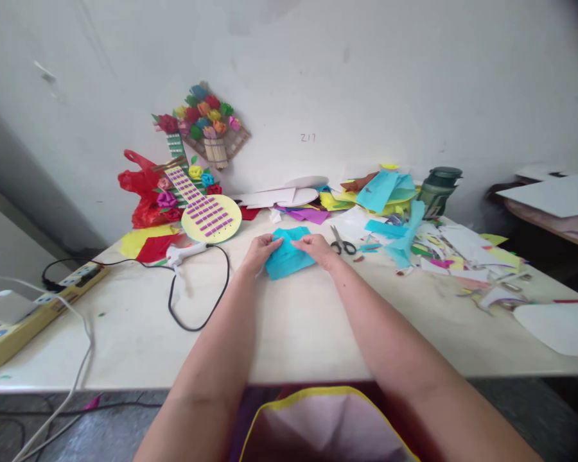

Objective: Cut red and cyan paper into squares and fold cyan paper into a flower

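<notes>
A sheet of turquoise paper (287,256) lies on the white table (289,321) in front of me. My left hand (262,249) pinches its left upper edge with curled fingers. My right hand (316,248) pinches the right upper edge the same way. The two hands nearly meet over the middle of the sheet. Black-handled scissors (341,242) lie just right of my right hand.
A white glue gun (185,254) with a black cable lies to the left, by a yellow power strip (33,314). A paper guitar (207,215), paper flowers and a red bag stand at the back left. Coloured paper scraps (433,250) and a green bottle (438,189) fill the right.
</notes>
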The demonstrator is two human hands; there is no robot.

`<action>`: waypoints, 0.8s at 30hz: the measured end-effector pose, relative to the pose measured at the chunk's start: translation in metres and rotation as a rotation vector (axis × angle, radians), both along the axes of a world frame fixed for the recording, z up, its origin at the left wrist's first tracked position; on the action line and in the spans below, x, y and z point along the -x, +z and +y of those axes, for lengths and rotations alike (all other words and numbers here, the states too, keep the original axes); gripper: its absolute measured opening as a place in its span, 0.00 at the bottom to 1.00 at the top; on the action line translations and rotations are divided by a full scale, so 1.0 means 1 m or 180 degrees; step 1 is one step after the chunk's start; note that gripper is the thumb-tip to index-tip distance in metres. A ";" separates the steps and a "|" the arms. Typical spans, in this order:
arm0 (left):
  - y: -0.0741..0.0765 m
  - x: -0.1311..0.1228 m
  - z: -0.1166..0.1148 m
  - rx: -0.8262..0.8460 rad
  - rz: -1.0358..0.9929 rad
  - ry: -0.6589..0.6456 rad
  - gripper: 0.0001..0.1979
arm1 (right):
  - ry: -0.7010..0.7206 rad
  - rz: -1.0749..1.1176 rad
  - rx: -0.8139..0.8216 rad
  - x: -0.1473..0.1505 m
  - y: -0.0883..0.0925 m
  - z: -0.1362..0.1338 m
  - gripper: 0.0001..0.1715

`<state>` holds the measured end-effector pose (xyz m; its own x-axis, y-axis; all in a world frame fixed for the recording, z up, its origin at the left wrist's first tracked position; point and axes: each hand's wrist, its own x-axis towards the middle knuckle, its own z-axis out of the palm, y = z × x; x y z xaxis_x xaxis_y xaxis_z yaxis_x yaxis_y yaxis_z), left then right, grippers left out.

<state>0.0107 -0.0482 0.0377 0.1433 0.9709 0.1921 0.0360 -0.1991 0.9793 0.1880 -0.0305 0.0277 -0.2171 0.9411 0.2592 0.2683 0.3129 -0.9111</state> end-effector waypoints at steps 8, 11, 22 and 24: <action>-0.002 0.001 0.003 0.0024 0.0007 0.0004 0.19 | -0.0005 0.0057 -0.0062 -0.001 0.001 -0.002 0.26; -0.002 0.002 0.003 0.0027 -0.0018 0.0023 0.18 | -0.0021 0.0138 -0.0080 -0.002 0.002 -0.001 0.26; -0.002 0.002 0.000 0.0060 -0.0080 -0.0079 0.18 | -0.0006 0.0113 -0.0027 0.000 0.001 -0.002 0.24; -0.002 0.002 0.000 0.0034 -0.0100 -0.0116 0.18 | 0.0036 0.0114 -0.0046 -0.001 0.001 -0.002 0.24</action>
<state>0.0088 -0.0482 0.0359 0.1727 0.9671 0.1868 -0.0020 -0.1893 0.9819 0.1886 -0.0322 0.0287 -0.2180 0.9347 0.2807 0.2320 0.3290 -0.9154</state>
